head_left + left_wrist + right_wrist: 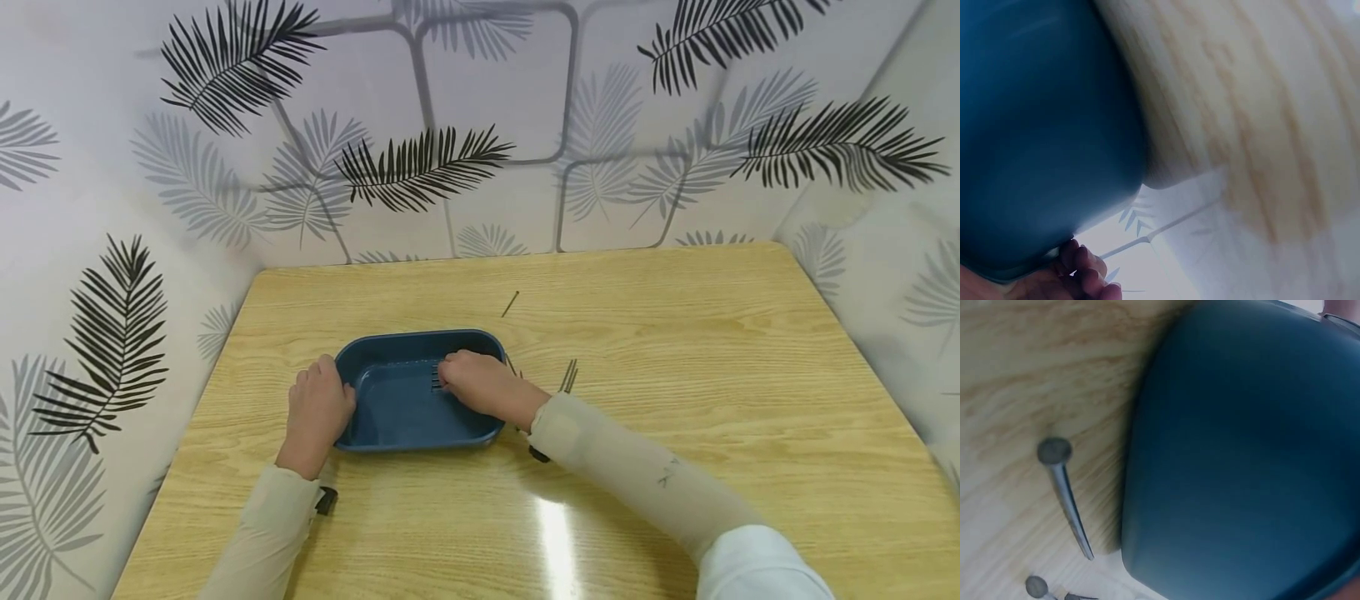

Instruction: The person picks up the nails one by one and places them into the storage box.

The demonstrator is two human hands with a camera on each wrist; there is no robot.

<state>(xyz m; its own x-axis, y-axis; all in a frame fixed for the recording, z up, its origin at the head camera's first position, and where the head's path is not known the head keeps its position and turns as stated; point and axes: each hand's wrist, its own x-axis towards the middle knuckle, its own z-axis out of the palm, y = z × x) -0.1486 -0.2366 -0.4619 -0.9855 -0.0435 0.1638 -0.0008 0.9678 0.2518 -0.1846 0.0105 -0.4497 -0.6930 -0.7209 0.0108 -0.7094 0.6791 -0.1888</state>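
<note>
A dark blue oblong tray [408, 443] stands on the wooden table. At its left end my left hand [317, 412] grips the rim, fingers outside and thumb over the edge; the left wrist view shows curled fingertips [1088, 269] against the tray's wall. My right hand [483, 385] reaches inside the tray over its right half, fingers curled. Several thin nails [435, 377] stick out leftward from its fingertips, close over the tray floor. The rest of those nails is hidden by the fingers.
Right of the tray, a few nails [569, 377] lie together beyond the right forearm. A single nail [510, 304] lies behind the tray. Close by the tray's right wall, the right wrist view shows a round-headed nail [1069, 500]. A leaf-patterned wall [495, 200] borders the table's back edge.
</note>
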